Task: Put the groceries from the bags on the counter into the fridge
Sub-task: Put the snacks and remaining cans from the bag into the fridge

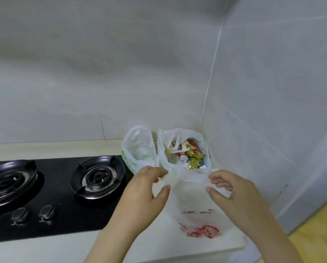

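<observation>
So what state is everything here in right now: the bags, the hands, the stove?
Red-printed bag, mouth open, nearest the camera.
Middle bag, open, groceries showing inside.
Green-printed bag, open, contents unclear.
Red can, lying on its side in the middle bag.
Gas stove, both burners unlit.
Left hand, fingers curled at the red-printed bag's rim; grip unclear.
Right hand, the same.

Three bags (197,205), two burners (98,176), two knobs (46,212) (one can (183,157) visible)
</observation>
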Demonstrator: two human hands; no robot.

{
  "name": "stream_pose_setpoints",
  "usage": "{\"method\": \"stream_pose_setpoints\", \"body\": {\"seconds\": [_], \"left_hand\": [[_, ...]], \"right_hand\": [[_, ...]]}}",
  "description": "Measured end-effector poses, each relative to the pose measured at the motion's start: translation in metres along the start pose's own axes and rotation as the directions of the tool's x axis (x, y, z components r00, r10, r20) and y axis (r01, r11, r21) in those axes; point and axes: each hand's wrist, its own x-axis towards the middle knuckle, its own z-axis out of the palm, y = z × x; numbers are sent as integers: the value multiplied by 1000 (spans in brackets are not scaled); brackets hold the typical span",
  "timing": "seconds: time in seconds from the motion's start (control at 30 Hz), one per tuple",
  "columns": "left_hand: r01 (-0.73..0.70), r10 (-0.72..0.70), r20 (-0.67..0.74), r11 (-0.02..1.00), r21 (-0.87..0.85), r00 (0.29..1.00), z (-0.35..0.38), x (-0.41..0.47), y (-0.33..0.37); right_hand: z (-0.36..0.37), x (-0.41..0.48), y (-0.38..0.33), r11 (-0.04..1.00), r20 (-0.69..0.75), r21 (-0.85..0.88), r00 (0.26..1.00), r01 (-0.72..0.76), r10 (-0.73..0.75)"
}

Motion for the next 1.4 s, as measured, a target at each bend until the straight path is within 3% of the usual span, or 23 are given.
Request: {"method": "stream_pose_setpoints", "body": {"seconds": [0.4,0.7,0.93,1.4], "left_hand": [[54,-55,101,998,11,993,65,94,-23],[14,-6,140,998,-59,990,76,171,-56],[43,-26,210,996,-80,977,93,202,-86],[109,-119,277,993,51,953,149,272,-118]], "right_hand": [[12,92,70,994,88,3,990,-110,110],[30,149,74,985,55,-36,984,-170,172],[54,183,89,973,125,-72,966,-220,228],[91,279,152,963,261,-72,927,-260,270]]}}
